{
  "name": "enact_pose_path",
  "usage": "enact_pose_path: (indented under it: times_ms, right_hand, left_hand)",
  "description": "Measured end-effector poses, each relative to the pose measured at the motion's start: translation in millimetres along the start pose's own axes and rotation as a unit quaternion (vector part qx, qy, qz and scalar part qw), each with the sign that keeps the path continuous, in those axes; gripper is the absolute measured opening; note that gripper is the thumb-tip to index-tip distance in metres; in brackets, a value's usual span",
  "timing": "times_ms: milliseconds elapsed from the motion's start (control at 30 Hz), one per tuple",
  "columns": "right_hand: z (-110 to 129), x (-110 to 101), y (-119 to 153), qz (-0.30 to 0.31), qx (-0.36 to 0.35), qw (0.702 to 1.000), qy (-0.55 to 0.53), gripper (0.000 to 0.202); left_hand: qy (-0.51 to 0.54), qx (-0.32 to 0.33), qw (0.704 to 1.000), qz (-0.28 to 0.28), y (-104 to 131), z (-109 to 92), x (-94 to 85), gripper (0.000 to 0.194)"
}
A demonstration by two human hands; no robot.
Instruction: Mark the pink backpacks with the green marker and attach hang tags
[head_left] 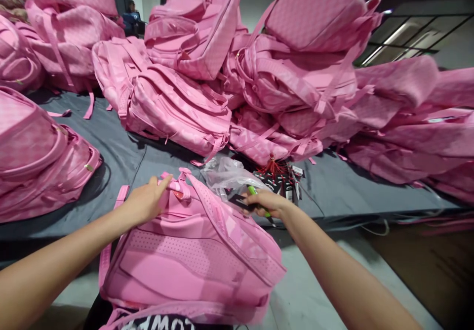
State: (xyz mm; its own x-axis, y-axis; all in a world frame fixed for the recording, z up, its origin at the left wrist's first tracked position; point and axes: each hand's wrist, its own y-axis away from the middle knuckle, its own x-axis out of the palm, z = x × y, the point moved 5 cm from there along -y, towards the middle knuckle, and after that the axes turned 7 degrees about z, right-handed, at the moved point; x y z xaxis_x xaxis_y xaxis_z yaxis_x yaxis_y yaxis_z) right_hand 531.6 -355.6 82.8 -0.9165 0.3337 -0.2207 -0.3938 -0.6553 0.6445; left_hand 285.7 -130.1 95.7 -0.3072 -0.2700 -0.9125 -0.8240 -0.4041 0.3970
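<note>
A pink backpack (pixel 159 266) leans upright against the table's front edge, its padded back panel and shoulder straps facing me. My left hand (pixel 150 199) is closed at its top, gripping near the carry handle (pixel 179 186). Just right of the bag's top, my right hand (pixel 266 202) is closed round a slim green-and-black tool (pixel 253 190) with a dark pointed end; its exact kind does not show. A flat black piece (pixel 237 201) lies by those fingers, and whether they hold it too I cannot tell. Behind the right hand is a crumpled clear plastic bag (pixel 231 172).
Black hang tags with red strings (pixel 273 174) lie on the grey-covered table (pixel 333 186). Pink backpacks (pixel 174 103) are piled along its back, with another backpack (pixel 40 162) at the left. A brown cardboard surface (pixel 425 270) is at lower right. A person (pixel 132 19) is far behind.
</note>
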Motion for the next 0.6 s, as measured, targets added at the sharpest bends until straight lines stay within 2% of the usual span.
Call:
enact_pose_path:
  times_ms: [67, 167, 233, 333, 400, 467, 500, 533, 600]
  right_hand:
    - [-1.5, -1.9, 23.6, -0.023, -0.002, 1.0, 0.014, 0.005]
    - [11.7, 8.6, 53.4, -0.069, -0.068, 0.995, 0.001, 0.021]
    - [24.3, 27.2, 63.5, -0.063, -0.115, 0.991, -0.018, 0.028]
    - [38.4, 60.0, 62.8, -0.044, -0.16, 0.986, -0.019, 0.032]
    - [47.0, 76.3, 59.7, -0.075, -0.222, 0.972, 0.007, 0.028]
    - [56.6, 89.9, 62.1, -0.125, -0.333, 0.932, 0.063, 0.016]
    - [60.9, 97.0, 66.5, -0.151, -0.399, 0.898, 0.105, 0.011]
    - [63.6, 104.9, 72.0, -0.17, -0.46, 0.858, 0.152, 0.012]
    - [63.6, 121.0, 81.8, -0.184, -0.548, 0.781, 0.237, 0.018]
  left_hand:
    - [0.0, 0.009, 1.0, -0.009, -1.6, 1.2, 1.4, 0.09]
    - [-0.004, 0.004, 1.0, -0.013, -3.1, 3.2, 3.3, 0.092]
    - [-0.007, -0.002, 1.0, -0.007, -3.2, 3.3, 3.8, 0.094]
    - [-0.002, 0.0, 1.0, -0.009, -2.1, 1.1, 2.1, 0.091]
    - [0.006, 0.002, 1.0, -0.014, -0.4, -0.3, 1.1, 0.091]
    - [0.021, 0.005, 1.0, -0.017, 3.6, -1.3, 1.1, 0.092]
    - [0.031, 0.009, 0.999, -0.03, 7.6, -2.3, -0.1, 0.093]
    - [0.043, 0.014, 0.997, -0.06, 13.3, -3.8, -2.9, 0.092]
    - [0.083, 0.036, 0.982, -0.167, 31.3, -8.9, -13.5, 0.08]
